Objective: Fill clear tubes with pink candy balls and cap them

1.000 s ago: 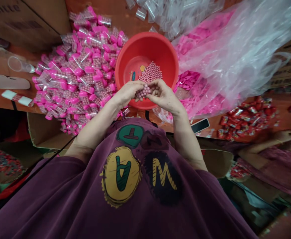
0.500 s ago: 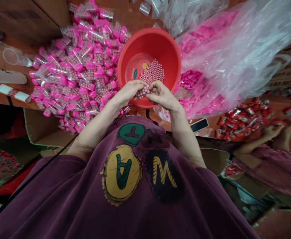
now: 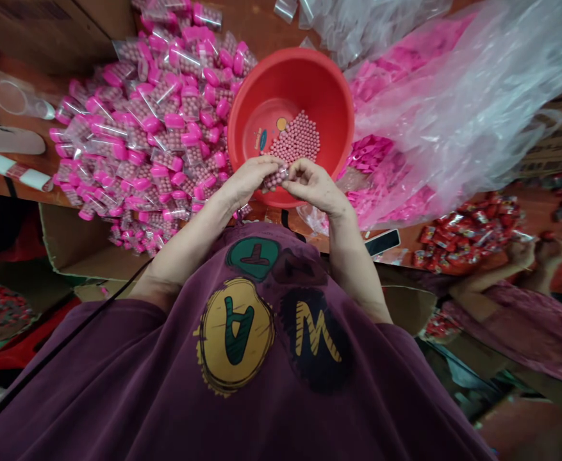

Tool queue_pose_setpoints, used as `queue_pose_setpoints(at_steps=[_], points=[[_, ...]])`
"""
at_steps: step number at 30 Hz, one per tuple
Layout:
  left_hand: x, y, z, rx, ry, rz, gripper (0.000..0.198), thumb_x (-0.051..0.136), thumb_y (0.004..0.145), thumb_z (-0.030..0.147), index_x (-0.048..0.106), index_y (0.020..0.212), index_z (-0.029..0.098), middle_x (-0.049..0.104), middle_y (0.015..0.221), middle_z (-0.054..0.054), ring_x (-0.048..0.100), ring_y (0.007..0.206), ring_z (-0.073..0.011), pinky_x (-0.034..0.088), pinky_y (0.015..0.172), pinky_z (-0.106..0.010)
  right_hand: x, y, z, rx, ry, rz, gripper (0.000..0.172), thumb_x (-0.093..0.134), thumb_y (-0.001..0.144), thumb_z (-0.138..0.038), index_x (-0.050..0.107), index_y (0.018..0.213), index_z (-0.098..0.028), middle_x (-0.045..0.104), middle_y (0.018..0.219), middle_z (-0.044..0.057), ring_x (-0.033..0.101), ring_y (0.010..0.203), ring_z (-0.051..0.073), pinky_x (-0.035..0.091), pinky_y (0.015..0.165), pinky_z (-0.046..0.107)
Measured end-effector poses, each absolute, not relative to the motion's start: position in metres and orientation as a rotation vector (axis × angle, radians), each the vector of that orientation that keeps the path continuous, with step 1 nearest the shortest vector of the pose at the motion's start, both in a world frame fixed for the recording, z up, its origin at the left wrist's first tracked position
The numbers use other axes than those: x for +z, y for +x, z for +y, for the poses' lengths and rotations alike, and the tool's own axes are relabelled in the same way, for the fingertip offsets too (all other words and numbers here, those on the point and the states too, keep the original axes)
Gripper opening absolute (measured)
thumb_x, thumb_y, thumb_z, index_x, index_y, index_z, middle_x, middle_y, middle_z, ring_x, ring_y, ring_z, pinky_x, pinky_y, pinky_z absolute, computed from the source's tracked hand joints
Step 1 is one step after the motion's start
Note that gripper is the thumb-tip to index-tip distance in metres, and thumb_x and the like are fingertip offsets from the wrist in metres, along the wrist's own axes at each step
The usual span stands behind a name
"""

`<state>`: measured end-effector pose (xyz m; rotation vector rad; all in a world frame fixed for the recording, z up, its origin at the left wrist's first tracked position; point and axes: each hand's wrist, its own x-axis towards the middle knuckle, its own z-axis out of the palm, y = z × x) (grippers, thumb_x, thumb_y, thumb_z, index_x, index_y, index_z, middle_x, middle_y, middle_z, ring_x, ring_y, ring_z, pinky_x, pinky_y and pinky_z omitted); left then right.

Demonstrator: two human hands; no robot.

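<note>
My left hand (image 3: 249,182) is closed around a small clear container of pink beads (image 3: 274,178), over the near rim of a red basin (image 3: 341,115). The container lies tilted, and its lower part is hidden by my fingers. At its right end my right hand (image 3: 315,187) has thumb and fingers pinched together; whether anything is between them is too small to tell. Loose pink beads (image 3: 296,136) lie in a patch on the basin floor, just beyond my hands. A big heap of bead-filled clear containers with pink caps (image 3: 165,128) spreads left of the basin.
Pink caps (image 3: 370,153) lie in and under a clear plastic bag (image 3: 454,115) on the right. Clear empty containers (image 3: 357,25) are piled behind. A phone (image 3: 382,242) rests at the table edge. Another person's hands (image 3: 523,251) are by red wrapped pieces (image 3: 473,230).
The view has shifted slightly, so the heap and table items sit a little differently. My hands stay together at the container. On the right, the other person's hands have shifted.
</note>
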<state>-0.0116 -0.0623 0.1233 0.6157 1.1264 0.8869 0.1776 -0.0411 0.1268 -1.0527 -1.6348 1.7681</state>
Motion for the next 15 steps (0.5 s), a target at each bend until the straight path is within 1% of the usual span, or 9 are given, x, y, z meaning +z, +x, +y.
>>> queue_pose_setpoints(at_steps=[2,3,4,6,7,8,11,13,15], points=[[0.123,-0.012,-0.062,0.911,0.574,1.105,0.016,0.057,0.092,0.012,0.072,0.094,0.015,0.064,0.071,0.0,0.052,0.056,-0.0089,0.044,0.059,-0.023,0.125,0.18,-0.042,1.778,-1.075,-1.568,0.033,0.083,0.083,-0.043,0.056,0.089,-0.026,0.053,0.071,-0.007,0.044,0.061,0.009,0.038,0.056,0.026],[0.123,-0.012,-0.063,0.933,0.543,1.08,0.016,0.057,0.092,0.012,0.072,0.096,0.015,0.065,0.074,-0.001,0.054,0.058,-0.0092,0.046,0.061,-0.023,0.123,0.181,-0.042,1.759,-1.096,-1.526,0.033,0.081,0.085,-0.048,0.056,0.092,-0.027,0.056,0.073,-0.006,0.046,0.059,0.009,0.037,0.052,0.025],[0.123,-0.012,-0.063,0.955,0.509,1.045,0.017,0.057,0.092,0.011,0.072,0.098,0.015,0.068,0.078,-0.002,0.057,0.061,-0.0097,0.049,0.063,-0.023,0.12,0.183,-0.041,1.717,-1.124,-1.491,0.034,0.08,0.086,-0.052,0.057,0.096,-0.028,0.061,0.079,-0.005,0.049,0.058,0.009,0.037,0.049,0.025],[0.123,-0.012,-0.064,0.99,0.447,0.958,0.021,0.058,0.091,0.01,0.072,0.106,0.014,0.073,0.09,-0.004,0.065,0.072,-0.0114,0.056,0.072,-0.025,0.113,0.185,-0.038,1.59,-1.196,-1.459,0.038,0.078,0.086,-0.055,0.059,0.105,-0.029,0.07,0.101,-0.001,0.059,0.062,0.01,0.039,0.044,0.024],[0.123,-0.011,-0.065,0.993,0.418,0.916,0.026,0.058,0.089,0.01,0.072,0.11,0.014,0.075,0.097,-0.006,0.069,0.08,-0.0127,0.059,0.078,-0.028,0.11,0.187,-0.037,1.526,-1.244,-1.463,0.04,0.079,0.086,-0.055,0.06,0.109,-0.029,0.071,0.11,0.0,0.062,0.063,0.01,0.04,0.043,0.024],[0.123,-0.01,-0.066,0.991,0.389,0.876,0.03,0.058,0.088,0.009,0.071,0.114,0.015,0.077,0.103,-0.007,0.071,0.087,-0.014,0.061,0.086,-0.03,0.106,0.188,-0.036,1.469,-1.296,-1.474,0.041,0.078,0.086,-0.055,0.06,0.112,-0.029,0.071,0.111,0.001,0.064,0.063,0.01,0.041,0.041,0.024],[0.127,-0.006,-0.069,0.989,0.306,0.755,0.038,0.058,0.086,0.008,0.07,0.121,0.017,0.079,0.112,-0.007,0.075,0.104,-0.0179,0.062,0.102,-0.039,0.099,0.193,-0.036,1.354,-1.407,-1.449,0.036,0.074,0.089,-0.055,0.062,0.11,-0.028,0.068,0.089,-0.001,0.062,0.056,0.012,0.042,0.038,0.024],[0.131,-0.002,-0.069,0.987,0.278,0.683,0.035,0.06,0.088,0.012,0.07,0.121,0.018,0.08,0.114,-0.007,0.076,0.112,-0.0208,0.062,0.104,-0.041,0.097,0.196,-0.039,1.333,-1.422,-1.41,0.033,0.071,0.091,-0.056,0.062,0.107,-0.028,0.066,0.082,-0.002,0.062,0.057,0.012,0.043,0.039,0.024],[0.136,0.003,-0.068,0.983,0.289,0.67,0.025,0.062,0.094,0.023,0.07,0.116,0.017,0.079,0.111,-0.009,0.077,0.114,-0.0234,0.064,0.1,-0.041,0.097,0.199,-0.042,1.337,-1.431,-1.39,0.033,0.07,0.092,-0.057,0.062,0.106,-0.029,0.066,0.08,-0.003,0.063,0.058,0.013,0.045,0.041,0.025]])
